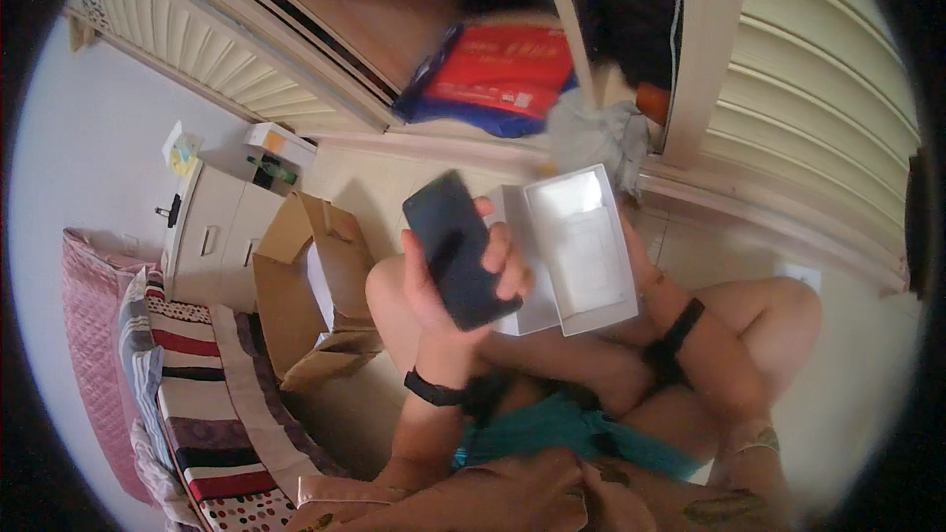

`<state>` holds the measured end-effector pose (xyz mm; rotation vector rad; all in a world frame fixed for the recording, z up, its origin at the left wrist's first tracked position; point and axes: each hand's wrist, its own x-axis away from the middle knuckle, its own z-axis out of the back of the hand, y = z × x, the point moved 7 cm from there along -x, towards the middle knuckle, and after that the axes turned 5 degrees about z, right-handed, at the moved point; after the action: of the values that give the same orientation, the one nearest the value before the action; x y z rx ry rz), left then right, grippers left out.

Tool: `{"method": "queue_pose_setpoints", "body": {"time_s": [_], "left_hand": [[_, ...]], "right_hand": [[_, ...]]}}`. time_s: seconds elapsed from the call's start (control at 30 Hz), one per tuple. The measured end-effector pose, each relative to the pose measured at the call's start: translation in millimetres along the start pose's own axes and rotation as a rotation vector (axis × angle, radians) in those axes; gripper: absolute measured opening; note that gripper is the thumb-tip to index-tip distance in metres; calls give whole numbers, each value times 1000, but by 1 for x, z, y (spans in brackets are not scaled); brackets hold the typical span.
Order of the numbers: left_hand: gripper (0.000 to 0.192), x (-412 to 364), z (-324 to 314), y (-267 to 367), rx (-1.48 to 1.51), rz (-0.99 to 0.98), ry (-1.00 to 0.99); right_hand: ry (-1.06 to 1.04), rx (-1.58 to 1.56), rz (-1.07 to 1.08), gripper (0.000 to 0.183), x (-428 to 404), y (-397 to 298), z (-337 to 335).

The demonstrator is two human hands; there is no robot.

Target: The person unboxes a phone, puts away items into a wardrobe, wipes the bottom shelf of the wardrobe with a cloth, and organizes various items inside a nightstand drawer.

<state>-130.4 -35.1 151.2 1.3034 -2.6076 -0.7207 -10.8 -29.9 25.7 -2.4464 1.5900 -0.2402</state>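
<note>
My left hand (432,310) grips a dark smartphone (458,255), thumb along one long edge and fingers curled over the other. The phone is tilted, with a dark smooth face turned up towards me. My right hand (641,251) holds an open white box (624,255) by its far right side; most of that hand is hidden behind it. The box's inside shows pale, with faint line marks on its bottom. Against its left side is another white box part (521,314), partly covered by my left fingers. Whether the two parts are joined I cannot tell.
On the left stands an open cardboard carton (284,310) with something white inside, beside a bed with a striped cover (196,384). A white cabinet (225,218) is behind. Ahead, an open wardrobe holds a red and blue package (502,70) and grey cloth (599,133).
</note>
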Motion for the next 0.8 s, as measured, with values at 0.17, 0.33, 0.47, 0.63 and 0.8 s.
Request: {"method": "queue_pose_setpoints", "body": {"time_s": [0.17, 0.33, 0.47, 0.63, 0.8], "left_hand": [[75, 5, 6, -11, -159, 76, 31], [69, 4, 6, -18, -76, 133, -26], [65, 2, 7, -25, -23, 147, -24], [56, -1, 7, -25, -259, 162, 146], [48, 2, 27, -28, -775, 236, 514]], "right_hand": [[27, 14, 13, 65, -3, 0, 3], [-103, -6, -61, 67, -3, 6, -12], [-267, -42, -130, 70, -2, 6, -31], [-489, -85, -192, 73, 5, 1, -44], [-430, -159, -103, 73, 4, 0, -32]]}}
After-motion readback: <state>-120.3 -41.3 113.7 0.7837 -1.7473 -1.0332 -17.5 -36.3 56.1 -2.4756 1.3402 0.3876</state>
